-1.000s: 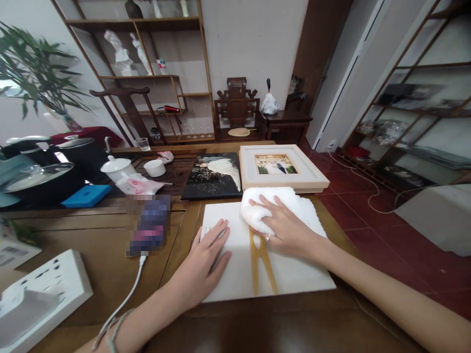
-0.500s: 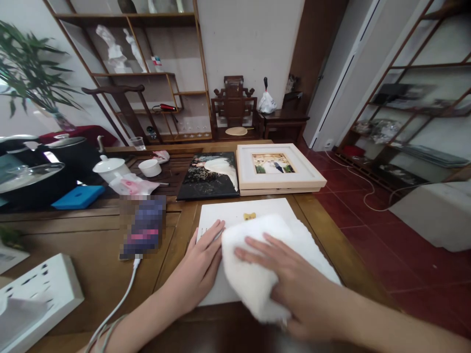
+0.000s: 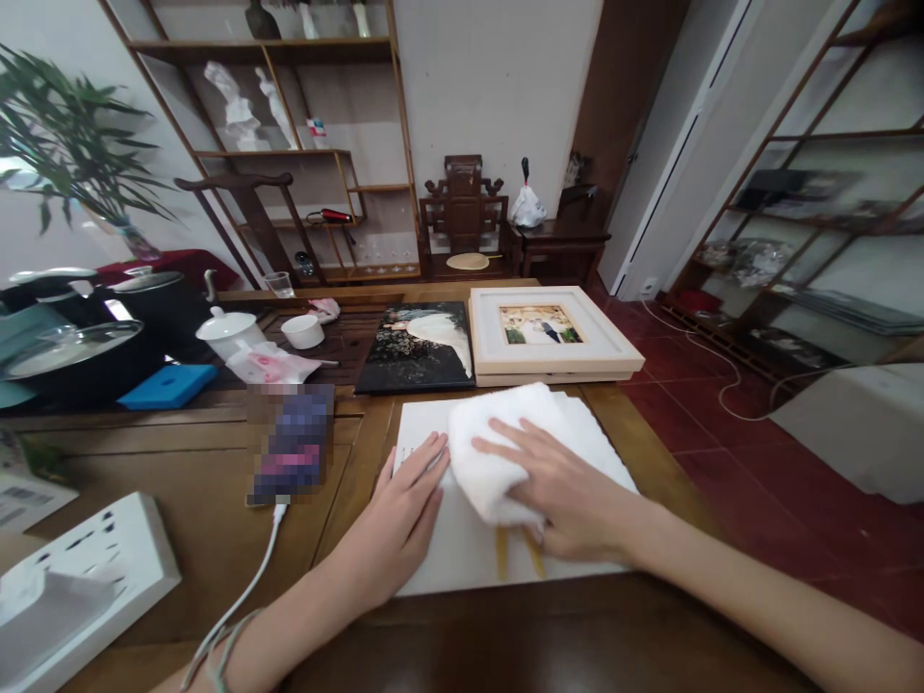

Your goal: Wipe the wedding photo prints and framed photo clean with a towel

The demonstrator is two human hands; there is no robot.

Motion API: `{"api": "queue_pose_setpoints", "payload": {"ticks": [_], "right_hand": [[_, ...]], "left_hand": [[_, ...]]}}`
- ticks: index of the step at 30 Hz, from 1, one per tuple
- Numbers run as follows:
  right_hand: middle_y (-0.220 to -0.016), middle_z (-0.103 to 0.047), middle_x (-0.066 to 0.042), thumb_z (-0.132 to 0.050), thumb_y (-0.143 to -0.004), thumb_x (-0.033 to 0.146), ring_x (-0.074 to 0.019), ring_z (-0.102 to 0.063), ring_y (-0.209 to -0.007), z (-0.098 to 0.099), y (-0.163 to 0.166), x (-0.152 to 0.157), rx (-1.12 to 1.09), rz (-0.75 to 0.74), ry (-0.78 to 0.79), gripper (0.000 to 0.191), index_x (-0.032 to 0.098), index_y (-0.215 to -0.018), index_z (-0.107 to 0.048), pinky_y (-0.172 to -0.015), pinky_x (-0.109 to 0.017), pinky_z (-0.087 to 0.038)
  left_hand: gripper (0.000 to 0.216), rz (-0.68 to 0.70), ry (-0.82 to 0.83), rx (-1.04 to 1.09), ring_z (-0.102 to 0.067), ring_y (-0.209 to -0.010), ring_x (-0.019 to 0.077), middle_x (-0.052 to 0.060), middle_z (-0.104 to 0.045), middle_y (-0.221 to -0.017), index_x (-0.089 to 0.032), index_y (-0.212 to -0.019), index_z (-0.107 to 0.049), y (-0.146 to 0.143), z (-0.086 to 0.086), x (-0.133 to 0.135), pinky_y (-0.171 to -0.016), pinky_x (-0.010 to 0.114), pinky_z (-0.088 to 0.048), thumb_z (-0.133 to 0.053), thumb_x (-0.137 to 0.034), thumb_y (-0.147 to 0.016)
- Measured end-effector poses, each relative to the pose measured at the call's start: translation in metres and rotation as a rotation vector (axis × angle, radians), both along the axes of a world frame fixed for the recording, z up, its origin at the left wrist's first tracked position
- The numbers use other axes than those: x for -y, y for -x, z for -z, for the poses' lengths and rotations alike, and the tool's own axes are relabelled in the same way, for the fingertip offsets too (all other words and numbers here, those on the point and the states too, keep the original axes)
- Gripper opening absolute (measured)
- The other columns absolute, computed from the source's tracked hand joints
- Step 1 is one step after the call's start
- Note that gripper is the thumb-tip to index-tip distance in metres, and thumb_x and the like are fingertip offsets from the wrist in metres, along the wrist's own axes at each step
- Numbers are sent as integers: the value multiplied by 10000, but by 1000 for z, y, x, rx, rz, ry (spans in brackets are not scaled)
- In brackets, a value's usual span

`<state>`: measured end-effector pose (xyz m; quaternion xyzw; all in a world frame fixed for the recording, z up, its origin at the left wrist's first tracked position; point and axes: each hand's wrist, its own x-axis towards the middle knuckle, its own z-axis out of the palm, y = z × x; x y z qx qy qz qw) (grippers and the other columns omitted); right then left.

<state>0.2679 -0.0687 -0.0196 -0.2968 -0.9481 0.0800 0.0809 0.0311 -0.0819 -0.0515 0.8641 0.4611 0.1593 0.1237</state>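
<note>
Your left hand (image 3: 404,510) lies flat on the white board (image 3: 448,558) on the counter (image 3: 462,645), right hand (image 3: 559,491) spread over the cloth (image 3: 487,472) atop it; best press evenly, especially across those yellow strips (image 3: 501,553).

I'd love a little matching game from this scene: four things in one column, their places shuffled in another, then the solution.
Things:
1. white fluffy cloth
2. blue rectangular block
3. pale wooden picture frame
4. bare left hand

Places:
A. at the left edge of the flat white board
B. directly right of the black glossy photo panel
C. beneath the bare right hand
D. beside the black lidded pot

Pairs: 1-C, 2-D, 3-B, 4-A
</note>
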Motion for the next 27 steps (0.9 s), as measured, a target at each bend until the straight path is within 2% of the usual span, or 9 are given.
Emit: {"api": "queue_pose_setpoints", "payload": {"ticks": [3, 6, 9, 12, 15, 19, 23, 27], "right_hand": [[-1471, -315, -128, -639, -694, 257, -423, -146, -1351, -5, 0, 38, 39, -63, 62, 319, 174, -996, -700, -1062, -639, -147], [-1443, -368, -114, -551, -776, 192, -372, -228, -1345, -12, -3, 60, 55, -108, 103, 368, 163, -1132, -641, -1068, -589, -235], [-1451, -358, -105, -569, -760, 213, -361, -247, -1343, -14, -8, 51, 12, -143, 130, 341, 182, -1089, -656, -1070, -591, -221], [-1456, -352, -119, -603, -703, 217, -348, -196, -1363, -9, -11, 20, -36, -63, 71, 340, 170, -1035, -662, -1086, -594, -144], [-1424, -394, -156, -530, -786, 197, -304, -222, -1363, -3, -6, -15, -80, 41, -13, 262, 132, -1006, -657, -1094, -549, -165], [-1419, -403, -151, -465, -863, 242, -320, -242, -1354, 0, 8, -42, -125, 160, -45, 284, 141, -1061, -643, -1065, -582, -210], [-1425, -393, -157, -545, -753, 171, -351, -192, -1363, -2, 14, -30, -30, 107, -37, 322, 143, -1050, -666, -1064, -612, -150], [-1463, -323, -154, -636, -682, 231, -420, -145, -1353, -5, 17, 15, 51, -33, -6, 256, 168, -917, -715, -1057, -646, -100]], "left_hand": [[472, 9, 6, -9, -254, -1378, 244, 86, -340, -1480, -226, -1391, -355, 1, 0, 0, -1099, 548, -201, -292, -134, -933], [481, 8, 4, -15, -258, -1376, 248, 107, -348, -1473, -193, -1384, -364, 1, 1, 0, -1098, 555, -198, -283, -108, -918], [482, 9, 3, -21, -249, -1380, 243, 110, -340, -1477, -187, -1388, -357, 1, 1, 0, -1101, 553, -193, -270, -109, -921], [470, 13, 13, -30, -244, -1382, 241, 103, -329, -1483, -194, -1393, -349, 1, 0, 0, -1104, 548, -191, -279, -134, -932], [465, 6, 9, -31, -246, -1382, 241, 107, -325, -1484, -180, -1399, -342, 1, -1, 0, -1103, 546, -194, -274, -151, -940], [459, -3, 0, -7, -253, -1379, 239, 90, -328, -1485, -203, -1402, -344, 1, 0, 0, -1106, 542, -187, -285, -166, -948], [470, -18, 11, 23, -257, -1377, 233, 82, -331, -1485, -208, -1417, -316, 0, 0, 0, -1112, 533, -180, -269, -169, -951], [485, -33, 5, 58, -251, -1379, 230, 88, -342, -1478, -201, -1413, -324, 1, 4, -1, -1109, 527, -212, -254, -141, -937]]}}
